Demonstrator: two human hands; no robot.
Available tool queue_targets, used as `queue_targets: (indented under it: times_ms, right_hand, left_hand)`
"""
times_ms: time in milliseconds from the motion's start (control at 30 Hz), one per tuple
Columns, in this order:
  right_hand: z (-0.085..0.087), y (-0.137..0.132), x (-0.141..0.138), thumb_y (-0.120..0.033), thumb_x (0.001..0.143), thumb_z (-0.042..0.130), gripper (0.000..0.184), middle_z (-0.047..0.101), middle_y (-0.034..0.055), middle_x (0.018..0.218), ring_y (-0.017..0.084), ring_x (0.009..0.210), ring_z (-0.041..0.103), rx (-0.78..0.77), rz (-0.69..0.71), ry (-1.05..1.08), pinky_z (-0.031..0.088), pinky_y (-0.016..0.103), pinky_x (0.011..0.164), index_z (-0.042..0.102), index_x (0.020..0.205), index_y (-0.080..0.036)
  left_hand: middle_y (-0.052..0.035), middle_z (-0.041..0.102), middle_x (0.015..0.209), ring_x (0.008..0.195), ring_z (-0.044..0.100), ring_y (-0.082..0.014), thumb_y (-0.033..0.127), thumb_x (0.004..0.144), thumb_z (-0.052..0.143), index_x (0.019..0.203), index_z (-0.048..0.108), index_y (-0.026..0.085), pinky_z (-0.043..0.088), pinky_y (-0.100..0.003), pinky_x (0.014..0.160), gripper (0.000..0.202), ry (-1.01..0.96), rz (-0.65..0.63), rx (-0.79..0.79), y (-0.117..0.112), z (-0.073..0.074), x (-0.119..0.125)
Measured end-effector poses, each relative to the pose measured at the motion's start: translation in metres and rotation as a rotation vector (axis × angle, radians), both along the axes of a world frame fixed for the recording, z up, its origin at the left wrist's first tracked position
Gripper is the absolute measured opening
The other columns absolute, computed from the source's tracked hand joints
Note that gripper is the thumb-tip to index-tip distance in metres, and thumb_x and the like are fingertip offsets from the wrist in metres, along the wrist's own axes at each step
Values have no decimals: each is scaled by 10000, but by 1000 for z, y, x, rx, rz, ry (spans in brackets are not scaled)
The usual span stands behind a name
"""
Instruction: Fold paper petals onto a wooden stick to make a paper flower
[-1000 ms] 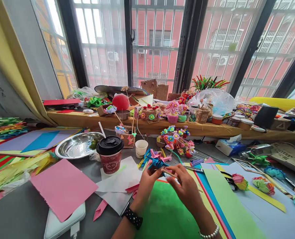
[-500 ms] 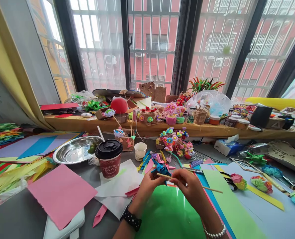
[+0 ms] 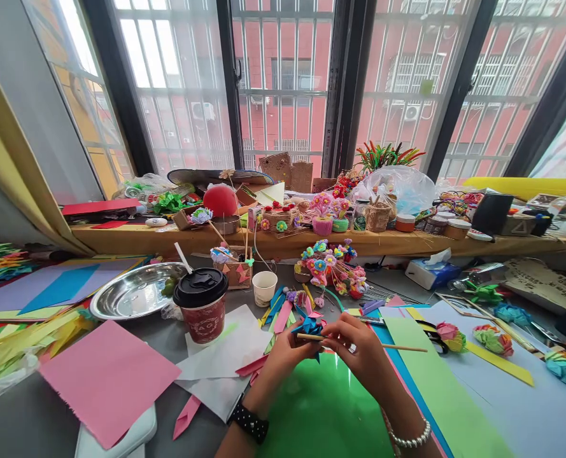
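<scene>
My left hand (image 3: 287, 346) is closed around a folded blue paper piece (image 3: 311, 326) with pointed tips. A thin wooden stick (image 3: 404, 348) lies across it, one end by my left thumb and the other sticking out to the right. My right hand (image 3: 354, 337) pinches the stick near its middle, close to the blue paper. Both hands are above a shiny green mat (image 3: 330, 407). The fingers partly hide the blue paper, so whether the stick touches it cannot be made out.
A lidded coffee cup (image 3: 200, 305), a paper cup (image 3: 265, 288) and a metal tray (image 3: 132, 292) stand left of centre. Pink paper (image 3: 111, 381) lies at left. Folded paper flowers (image 3: 493, 339) and coloured sheets lie at right. Crafts crowd the windowsill (image 3: 283, 240).
The camera view has turned slightly, so the scene sits a little further left. The stick is now closer to level, and both hands keep hold.
</scene>
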State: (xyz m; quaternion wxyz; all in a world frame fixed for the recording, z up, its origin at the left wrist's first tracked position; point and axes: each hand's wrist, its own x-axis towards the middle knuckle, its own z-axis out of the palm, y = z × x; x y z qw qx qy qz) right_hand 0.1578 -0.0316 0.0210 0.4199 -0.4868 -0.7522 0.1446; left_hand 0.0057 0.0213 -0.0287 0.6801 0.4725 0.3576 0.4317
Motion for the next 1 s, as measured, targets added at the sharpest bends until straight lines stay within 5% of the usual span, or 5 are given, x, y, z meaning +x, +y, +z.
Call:
queue_targets:
  times_ms: [533, 633, 767, 1000]
  right_hand:
    - [-3, 4, -2, -215, 763, 563, 57, 513, -9, 690, 116, 597, 525, -39, -49, -110, 415, 213, 528, 607, 745, -183]
    - [-1, 4, -1, -227, 785, 539, 82, 525, 0, 718, 116, 622, 527, -5, -95, -113, 419, 217, 560, 598, 762, -175]
    - [-3, 4, 1, -247, 783, 544, 92, 530, 6, 720, 133, 655, 523, 13, -118, -137, 415, 229, 573, 605, 762, -180]
    - [-10, 8, -2, -206, 775, 555, 70, 579, 14, 730, 158, 723, 523, 71, -105, -197, 406, 246, 618, 614, 738, -193]
  left_hand:
    - [-29, 637, 712, 710, 618, -207, 295, 493, 748, 1003, 450, 160, 466, -304, 661, 606, 159, -20, 78, -9, 18, -6]
    - [-92, 597, 921, 851, 589, -228, 279, 519, 735, 1076, 434, 157, 461, -331, 714, 645, 231, 20, 222, -11, 27, -9]
    - [-92, 518, 1084, 986, 509, -219, 268, 555, 717, 1073, 498, 200, 412, -313, 802, 566, 351, 266, 530, -13, 39, -17]
    - [-43, 630, 811, 830, 546, -201, 242, 702, 601, 820, 655, 219, 410, -323, 761, 132, 585, 79, 848, -11, 34, -21]
